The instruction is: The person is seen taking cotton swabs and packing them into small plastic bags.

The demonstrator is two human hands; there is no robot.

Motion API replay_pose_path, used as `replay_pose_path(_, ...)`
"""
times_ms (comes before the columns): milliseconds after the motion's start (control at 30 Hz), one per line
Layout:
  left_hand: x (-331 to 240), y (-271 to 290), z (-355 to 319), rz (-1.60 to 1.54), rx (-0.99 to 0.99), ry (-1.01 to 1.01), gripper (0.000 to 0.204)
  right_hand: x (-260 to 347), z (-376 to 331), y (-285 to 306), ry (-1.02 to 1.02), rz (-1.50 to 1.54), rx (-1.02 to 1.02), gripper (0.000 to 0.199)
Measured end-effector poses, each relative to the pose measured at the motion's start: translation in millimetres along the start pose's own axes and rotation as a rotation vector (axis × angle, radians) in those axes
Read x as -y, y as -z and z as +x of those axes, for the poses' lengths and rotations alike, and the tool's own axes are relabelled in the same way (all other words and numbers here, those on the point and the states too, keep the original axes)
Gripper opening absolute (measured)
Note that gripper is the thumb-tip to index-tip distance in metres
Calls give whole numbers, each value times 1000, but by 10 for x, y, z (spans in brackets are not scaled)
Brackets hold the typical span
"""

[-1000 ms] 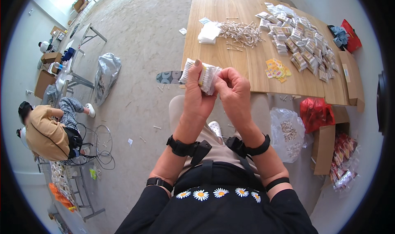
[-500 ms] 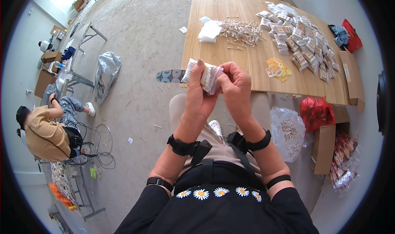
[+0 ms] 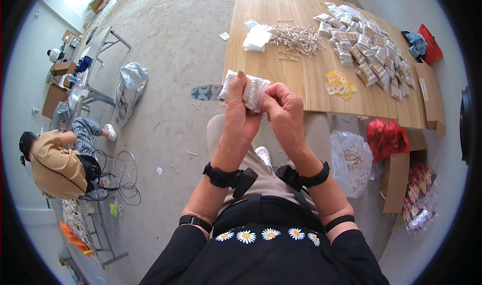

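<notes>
Here, a clear plastic packet of white-tipped cotton swabs [image 3: 245, 90] sits gripped between both hands: left hand [image 3: 239, 119] clasps its underside, right hand [image 3: 285, 113] pinches its end. Beyond the hands, the wooden counter [image 3: 296, 77] carries loose swabs [image 3: 296, 36].

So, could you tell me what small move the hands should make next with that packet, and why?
Probably press the packet's open end closed: the left hand grips the clear packet of white sticks upright, and the right hand pinches its right edge, above the table edge.
</notes>
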State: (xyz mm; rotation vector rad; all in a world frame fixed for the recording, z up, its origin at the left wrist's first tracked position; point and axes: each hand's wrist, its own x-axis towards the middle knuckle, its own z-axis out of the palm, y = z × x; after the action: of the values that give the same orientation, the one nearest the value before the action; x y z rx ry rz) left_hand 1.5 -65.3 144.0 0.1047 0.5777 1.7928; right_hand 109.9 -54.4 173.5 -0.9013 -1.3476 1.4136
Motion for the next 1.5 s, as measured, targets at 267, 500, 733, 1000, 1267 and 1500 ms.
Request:
replay_pose_path(267,-8,-62,-31,69,-42,-66,24,-26,11,60,-26,62,3,16)
replay_pose_path(500,66,-54,-25,104,23,-158,26,-73,-47,-74,-11,71,-15,17)
replay_pose_path(733,105,-86,-77,125,5,-221,27,-39,-52,-33,-21,92,-45,13)
replay_pose_path(1000,-341,150,-166,428,131,-261,41,93,17,393,111,-329,126,8)
replay_pose_path(1267,-546,-224,-262,1392,582,-389,47,157,102,573,584,-750,407,11)
replay_pose_path(1500,-485,-159,-289,1210,449,-408,29,241,33,556,473,-624,311,16)
